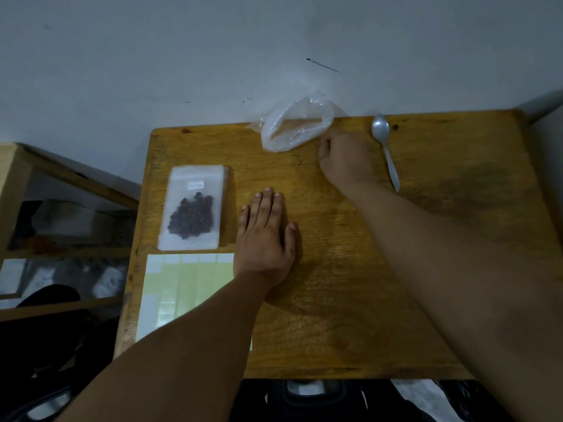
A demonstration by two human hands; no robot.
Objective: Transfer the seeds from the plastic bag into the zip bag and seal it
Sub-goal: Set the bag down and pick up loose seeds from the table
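Note:
A clear zip bag (195, 208) lies flat on the left part of the wooden table (350, 269), with a small white label and a heap of dark seeds (192, 219) inside. A crumpled clear plastic bag (294, 124) lies open at the table's far edge, and I see no seeds in it. My right hand (345, 161) is at that bag's right side, fingers curled, fingertips at its edge. Whether they pinch the plastic is hidden. My left hand (265, 236) rests flat on the table, fingers straight, just right of the zip bag.
A metal spoon (385, 147) lies at the far right of the table, right of my right hand. A sheet of pale labels (182, 290) lies near the front left, partly under my left forearm. A wall stands behind the table and wooden shelving (61, 208) to the left.

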